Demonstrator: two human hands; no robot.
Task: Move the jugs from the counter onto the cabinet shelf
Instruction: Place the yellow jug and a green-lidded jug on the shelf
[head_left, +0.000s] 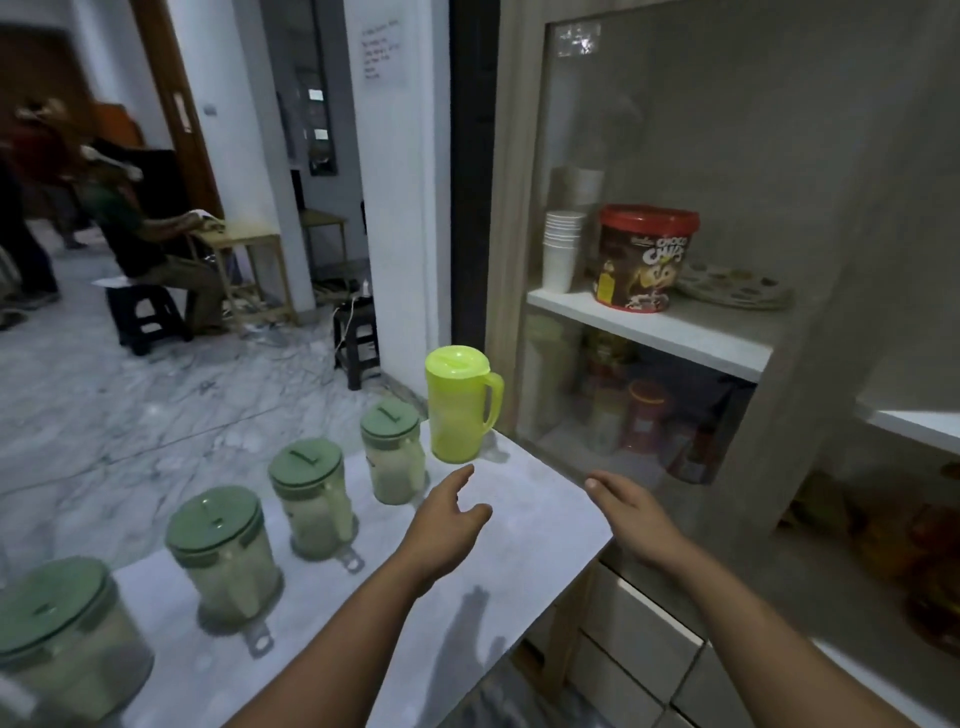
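A yellow-green jug (460, 405) with a lid and handle stands at the far end of the pale counter (530, 525). Several clear jugs with dull green lids line the counter's left edge, the nearest to the yellow one being a small green-lidded jug (392, 452). My left hand (449, 512) hovers open just in front of the yellow jug, fingers pointing at it, not touching. My right hand (628, 512) is open at the counter's right edge, close to the cabinet's glass door (675, 156). The white cabinet shelf (660, 325) lies behind that glass.
On the shelf stand a stack of white cups (561, 249), a red-lidded Choco Chips tub (644, 257) and stacked plates (737, 286). Jars fill the compartment below. Drawers sit under the cabinet. A person (150, 234) sits on a stool at a small table across the marble floor.
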